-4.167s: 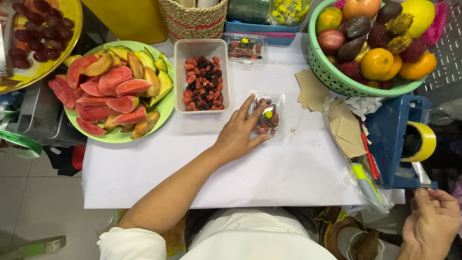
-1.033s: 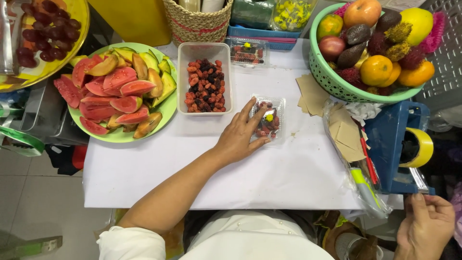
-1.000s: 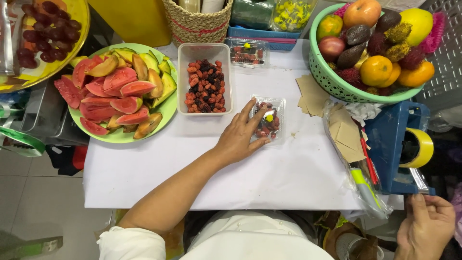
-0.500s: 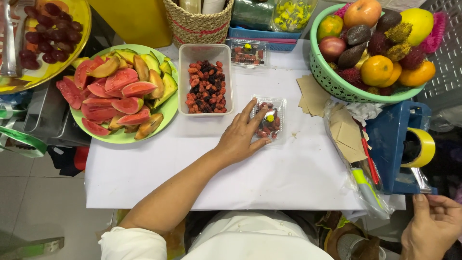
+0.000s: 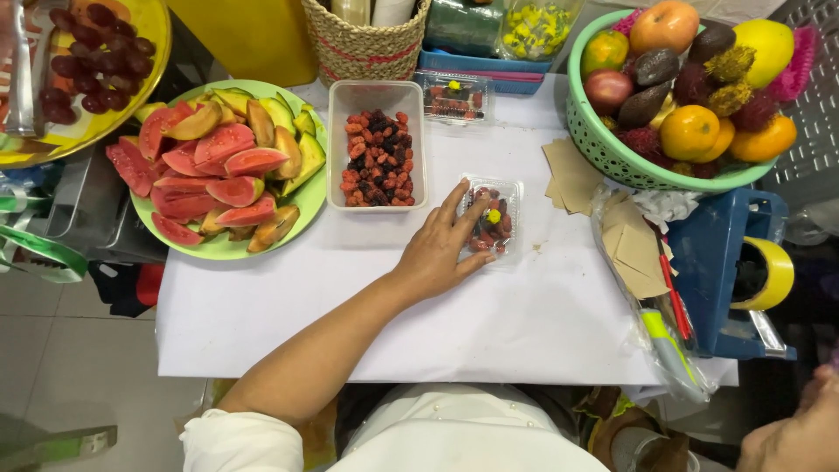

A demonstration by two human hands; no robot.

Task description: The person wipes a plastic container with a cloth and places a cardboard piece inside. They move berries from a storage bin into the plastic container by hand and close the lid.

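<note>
My left hand [image 5: 440, 251] lies on the white table [image 5: 542, 315], fingers spread over the lid of a small clear plastic box [image 5: 500, 220] of red and dark berries with a yellow bit inside. It presses the box down from the left side. Just beyond the hand stands a larger open rectangular tub [image 5: 377, 144] full of the same berries. Another small closed berry box [image 5: 453, 96] sits behind it. My right hand [image 5: 797, 433] shows only partly at the bottom right corner, below the table edge; its fingers are cut off by the frame.
A green plate of sliced fruit [image 5: 225, 166] is at the left, a yellow tray of grapes [image 5: 83, 65] beyond it. A green basket of whole fruit [image 5: 677, 92] stands at the right, with brown paper pieces [image 5: 572, 175], a blue tape dispenser [image 5: 738, 271] and a woven basket [image 5: 367, 39].
My left hand stays on the small box. My right hand has sunk lower into the bottom right corner, so less of it shows.
</note>
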